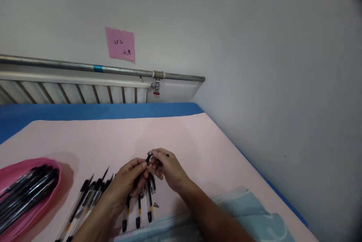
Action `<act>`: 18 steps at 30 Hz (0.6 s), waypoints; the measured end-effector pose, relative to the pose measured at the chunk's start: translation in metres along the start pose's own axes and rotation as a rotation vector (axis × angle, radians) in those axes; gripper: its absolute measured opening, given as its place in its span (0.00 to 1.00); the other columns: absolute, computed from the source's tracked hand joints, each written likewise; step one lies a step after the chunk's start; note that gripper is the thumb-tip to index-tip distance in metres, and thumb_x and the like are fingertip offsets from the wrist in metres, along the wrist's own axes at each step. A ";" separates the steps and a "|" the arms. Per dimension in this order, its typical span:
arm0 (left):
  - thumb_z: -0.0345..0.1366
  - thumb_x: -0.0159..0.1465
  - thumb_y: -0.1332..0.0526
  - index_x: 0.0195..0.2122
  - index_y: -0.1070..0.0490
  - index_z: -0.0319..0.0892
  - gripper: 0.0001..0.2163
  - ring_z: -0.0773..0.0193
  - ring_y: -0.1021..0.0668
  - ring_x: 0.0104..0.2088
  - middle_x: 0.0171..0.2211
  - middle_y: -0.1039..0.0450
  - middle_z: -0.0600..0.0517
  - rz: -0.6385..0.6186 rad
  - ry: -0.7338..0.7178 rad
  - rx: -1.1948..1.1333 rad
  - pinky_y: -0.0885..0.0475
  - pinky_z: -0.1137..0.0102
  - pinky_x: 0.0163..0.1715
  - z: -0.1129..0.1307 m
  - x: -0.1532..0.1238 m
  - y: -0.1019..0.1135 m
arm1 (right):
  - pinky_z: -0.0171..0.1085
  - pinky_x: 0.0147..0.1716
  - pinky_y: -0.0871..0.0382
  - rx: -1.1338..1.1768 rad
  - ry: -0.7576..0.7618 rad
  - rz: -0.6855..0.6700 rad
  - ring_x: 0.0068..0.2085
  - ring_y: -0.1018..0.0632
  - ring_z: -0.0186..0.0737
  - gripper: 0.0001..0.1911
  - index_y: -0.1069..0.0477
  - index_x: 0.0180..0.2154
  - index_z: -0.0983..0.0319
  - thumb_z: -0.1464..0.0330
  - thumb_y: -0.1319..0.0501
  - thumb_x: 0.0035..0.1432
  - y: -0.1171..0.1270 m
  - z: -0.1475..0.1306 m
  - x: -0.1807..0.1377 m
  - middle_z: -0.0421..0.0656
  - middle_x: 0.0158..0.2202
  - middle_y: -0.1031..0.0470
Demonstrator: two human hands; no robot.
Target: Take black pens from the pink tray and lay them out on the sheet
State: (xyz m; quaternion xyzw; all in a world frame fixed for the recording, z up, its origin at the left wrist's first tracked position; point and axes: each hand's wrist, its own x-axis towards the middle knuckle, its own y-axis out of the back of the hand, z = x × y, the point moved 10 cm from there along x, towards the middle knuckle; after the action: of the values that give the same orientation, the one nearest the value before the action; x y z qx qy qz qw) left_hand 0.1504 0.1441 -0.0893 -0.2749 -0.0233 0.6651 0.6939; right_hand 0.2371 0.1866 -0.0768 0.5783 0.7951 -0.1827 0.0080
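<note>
My left hand [126, 181] is closed around a pen [148, 158], whose dark front end points up and away from me. The fingertips of my right hand [172, 168] pinch at that end, where a small pale piece shows, perhaps the pen's tip. A short black piece [167, 155] also pokes out of my right hand; its kind I cannot make out. Below my hands lie several clear-barrelled pens [149, 204] with black ends. Beside them is a small metallic pen tip [156, 205]. More pens [87, 198] lie left of my left forearm, partly hidden by it.
A pink basket [60, 174] full of black pens [31, 193] stands at the left. Light blue patterned cloth [249, 212] lies along the near edge. The pink table cover [181, 130] meets a wall on the right; a pipe [124, 71] and radiator [73, 93] are behind.
</note>
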 end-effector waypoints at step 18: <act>0.40 0.48 0.34 0.33 0.27 0.40 0.13 0.68 0.27 0.24 0.26 0.27 0.53 0.204 -0.167 -0.205 0.33 0.74 0.23 0.011 -0.002 0.018 | 0.29 0.22 0.40 -0.273 0.056 -0.220 0.22 0.34 0.28 0.08 0.33 0.29 0.63 0.64 0.45 0.54 -0.040 0.002 -0.028 0.37 0.22 0.33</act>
State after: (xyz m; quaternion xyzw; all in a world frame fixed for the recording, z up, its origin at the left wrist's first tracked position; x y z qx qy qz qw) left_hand 0.1293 0.1449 -0.0869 -0.2889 -0.1207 0.7468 0.5867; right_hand 0.2090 0.1499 -0.0613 0.4863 0.8708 -0.0569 0.0442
